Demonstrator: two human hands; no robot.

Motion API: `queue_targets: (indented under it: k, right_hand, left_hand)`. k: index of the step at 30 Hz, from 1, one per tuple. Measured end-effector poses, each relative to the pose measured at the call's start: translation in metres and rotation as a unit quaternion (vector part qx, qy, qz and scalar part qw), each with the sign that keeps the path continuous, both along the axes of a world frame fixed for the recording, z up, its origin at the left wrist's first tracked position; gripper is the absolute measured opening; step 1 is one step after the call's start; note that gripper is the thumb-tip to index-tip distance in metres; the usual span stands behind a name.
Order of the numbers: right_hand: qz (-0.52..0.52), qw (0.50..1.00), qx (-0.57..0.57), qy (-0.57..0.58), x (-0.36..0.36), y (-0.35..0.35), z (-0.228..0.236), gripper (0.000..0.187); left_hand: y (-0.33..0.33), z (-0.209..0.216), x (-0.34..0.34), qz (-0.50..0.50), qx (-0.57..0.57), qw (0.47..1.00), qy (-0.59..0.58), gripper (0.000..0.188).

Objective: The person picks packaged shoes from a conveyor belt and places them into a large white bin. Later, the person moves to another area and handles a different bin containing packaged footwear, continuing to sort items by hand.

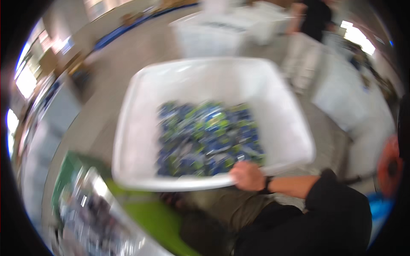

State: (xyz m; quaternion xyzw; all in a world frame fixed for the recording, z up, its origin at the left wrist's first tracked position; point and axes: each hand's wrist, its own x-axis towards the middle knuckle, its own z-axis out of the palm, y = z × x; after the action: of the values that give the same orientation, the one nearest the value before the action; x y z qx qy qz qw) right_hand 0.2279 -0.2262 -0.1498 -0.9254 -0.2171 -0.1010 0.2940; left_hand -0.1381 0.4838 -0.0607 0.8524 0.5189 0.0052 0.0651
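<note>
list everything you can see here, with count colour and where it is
tub: one, white, large, centre, its near rim by the person
small packets: a heap, too blurred to count, blue and green, in the bottom of the tub
other bins: at least two, white, behind the tub at top centre
another person: one, dark top, top right, beside the far bins
green surface: one, green, lower left, under the tub's near edge
round object: one, orange-red, right edge, too blurred to identify
floor: grey, upper left
right hand: one, gripping the tub's near rim, dark band at the wrist
left hand: not in view
</note>
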Motion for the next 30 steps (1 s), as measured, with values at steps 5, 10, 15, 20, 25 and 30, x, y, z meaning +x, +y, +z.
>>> queue_targets:
  k: [5, 10, 15, 20, 25, 30]
  right_hand:
    - [0.022, 0.997, 0.066, -0.030, 0.001, 0.005, -0.004, 0.010]
    - [0.027, 0.993, 0.076, 0.086, 0.002, 0.006, -0.004, 0.009]
    - [0.029, 0.994, 0.066, 0.080, -0.001, 0.003, 0.000, 0.010]
    - [0.020, 0.994, 0.064, 0.086, 0.000, 0.004, 0.001, 0.012]
    - [0.015, 0.993, 0.055, 0.100, -0.002, 0.004, 0.000, 0.013]
    - [0.020, 0.995, 0.047, 0.088, 0.000, 0.002, -0.003, 0.013]
  left_hand:
    - [-0.038, -0.034, -0.062, -0.017, -0.084, 0.995, -0.047, 0.059]
    - [-0.090, -0.039, -0.046, 0.271, -0.356, 0.604, -0.659, 0.068]
    - [-0.112, -0.026, -0.021, 0.332, -0.336, 0.350, -0.809, 0.084]
    - [-0.119, -0.013, -0.016, 0.326, -0.309, 0.367, -0.814, 0.088]
    - [-0.125, -0.010, -0.025, 0.294, -0.345, 0.461, -0.763, 0.081]
    - [-0.120, -0.020, -0.034, 0.262, -0.368, 0.442, -0.775, 0.063]
